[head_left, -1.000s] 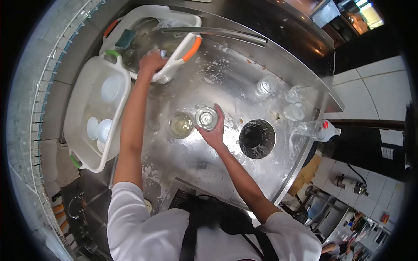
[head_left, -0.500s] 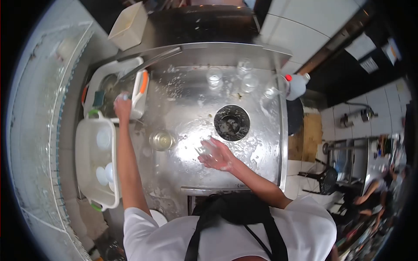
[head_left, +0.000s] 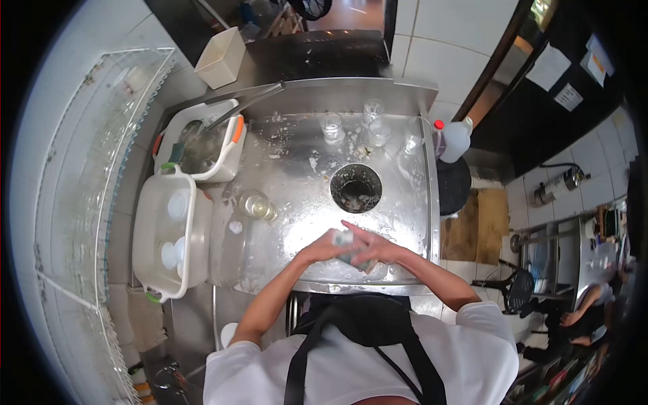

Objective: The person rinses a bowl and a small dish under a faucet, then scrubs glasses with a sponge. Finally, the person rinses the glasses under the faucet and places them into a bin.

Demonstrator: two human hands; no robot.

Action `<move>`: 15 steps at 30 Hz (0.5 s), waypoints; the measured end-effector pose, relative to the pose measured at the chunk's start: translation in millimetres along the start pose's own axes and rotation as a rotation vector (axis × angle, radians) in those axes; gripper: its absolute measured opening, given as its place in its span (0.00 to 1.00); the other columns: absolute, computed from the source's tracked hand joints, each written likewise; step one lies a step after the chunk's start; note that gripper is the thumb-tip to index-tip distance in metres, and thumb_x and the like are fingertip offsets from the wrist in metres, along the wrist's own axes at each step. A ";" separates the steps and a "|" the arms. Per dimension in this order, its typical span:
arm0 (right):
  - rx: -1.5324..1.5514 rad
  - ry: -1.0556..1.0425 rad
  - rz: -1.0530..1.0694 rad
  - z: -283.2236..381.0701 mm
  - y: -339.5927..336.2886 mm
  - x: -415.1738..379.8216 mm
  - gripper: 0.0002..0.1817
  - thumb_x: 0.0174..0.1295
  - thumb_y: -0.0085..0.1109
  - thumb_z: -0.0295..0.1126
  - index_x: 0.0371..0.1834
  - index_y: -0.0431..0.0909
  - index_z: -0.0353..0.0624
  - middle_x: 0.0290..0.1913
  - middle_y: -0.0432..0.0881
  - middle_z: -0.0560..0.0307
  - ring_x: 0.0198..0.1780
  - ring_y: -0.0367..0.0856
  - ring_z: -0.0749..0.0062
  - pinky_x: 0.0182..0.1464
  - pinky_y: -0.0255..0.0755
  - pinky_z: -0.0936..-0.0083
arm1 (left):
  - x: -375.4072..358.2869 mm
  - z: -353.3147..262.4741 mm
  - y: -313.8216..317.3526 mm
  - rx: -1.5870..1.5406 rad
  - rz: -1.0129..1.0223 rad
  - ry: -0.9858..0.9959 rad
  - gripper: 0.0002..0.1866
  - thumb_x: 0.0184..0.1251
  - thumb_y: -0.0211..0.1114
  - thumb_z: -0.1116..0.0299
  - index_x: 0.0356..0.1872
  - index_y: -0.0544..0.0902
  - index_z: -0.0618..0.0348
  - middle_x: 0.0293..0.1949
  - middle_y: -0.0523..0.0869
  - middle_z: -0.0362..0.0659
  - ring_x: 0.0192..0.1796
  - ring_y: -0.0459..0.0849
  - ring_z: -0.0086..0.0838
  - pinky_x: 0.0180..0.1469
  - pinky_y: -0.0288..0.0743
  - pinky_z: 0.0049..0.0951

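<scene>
My left hand (head_left: pixel 322 248) and my right hand (head_left: pixel 379 251) meet low over the steel sink counter (head_left: pixel 290 182), near its front edge. In my left fingers is a pale, greenish sponge-like pad (head_left: pixel 343 238), blurred by motion. My right hand is wrapped round a clear drinking glass (head_left: pixel 363 260), mostly hidden by the fingers, with the pad pressed against it. To the left, another glass (head_left: pixel 256 204) lies tilted on the wet steel. Ahead of my hands is the round drain opening (head_left: pixel 356 188), with food scraps in and around it.
Several clear glasses (head_left: pixel 331 127) stand at the back. On the left are a tub of water (head_left: pixel 233 158) with orange handles and a white tub (head_left: pixel 196 236) holding white cups. Bottles (head_left: pixel 457 140) stand beyond the right edge. A person (head_left: pixel 586 307) is far right.
My left hand has come from the water tub to my right hand, bringing the pad to the glass. My right hand has shifted slightly right and nearer my body. The view has shifted too.
</scene>
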State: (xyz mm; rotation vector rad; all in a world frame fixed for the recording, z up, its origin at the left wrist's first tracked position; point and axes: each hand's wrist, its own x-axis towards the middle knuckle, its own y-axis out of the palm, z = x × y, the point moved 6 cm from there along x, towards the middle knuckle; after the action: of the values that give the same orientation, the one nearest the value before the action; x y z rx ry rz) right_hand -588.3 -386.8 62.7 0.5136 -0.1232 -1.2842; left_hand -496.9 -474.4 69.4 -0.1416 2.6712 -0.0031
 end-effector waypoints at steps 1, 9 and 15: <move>-0.571 -0.133 -0.055 21.7 4.9 -5.0 0.50 0.51 0.69 0.42 0.75 0.48 0.47 0.49 0.76 0.34 0.41 0.81 0.49 0.41 0.78 0.61 | 2.7 7.4 3.6 -0.006 -0.023 0.013 0.16 0.63 0.68 0.68 0.50 0.81 0.62 0.49 0.84 0.46 0.50 0.81 0.26 0.48 0.76 0.27; -1.071 0.065 0.149 28.8 1.2 -19.4 0.52 0.45 0.67 0.34 0.75 0.47 0.45 0.55 0.75 0.32 0.49 0.82 0.45 0.49 0.78 0.62 | 29.0 31.3 55.4 -0.347 -0.226 0.156 0.22 0.52 0.71 0.73 0.50 0.79 0.62 0.42 0.84 0.44 0.47 0.82 0.30 0.52 0.75 0.33; 0.673 -0.017 -0.344 -81.1 -66.7 2.5 0.30 0.64 0.49 0.52 0.58 0.70 0.36 0.49 0.80 0.46 0.47 0.82 0.59 0.50 0.79 0.65 | 2.7 -63.3 19.2 0.397 -0.899 0.503 0.13 0.55 0.71 0.63 0.39 0.83 0.57 0.49 0.82 0.50 0.49 0.82 0.43 0.55 0.76 0.40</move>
State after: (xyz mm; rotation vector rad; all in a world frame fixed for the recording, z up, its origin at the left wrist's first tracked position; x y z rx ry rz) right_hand -616.6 -377.6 -38.0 1.1354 -0.5088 -1.5769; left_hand -529.7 -457.0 124.2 -1.3253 2.7485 -0.9438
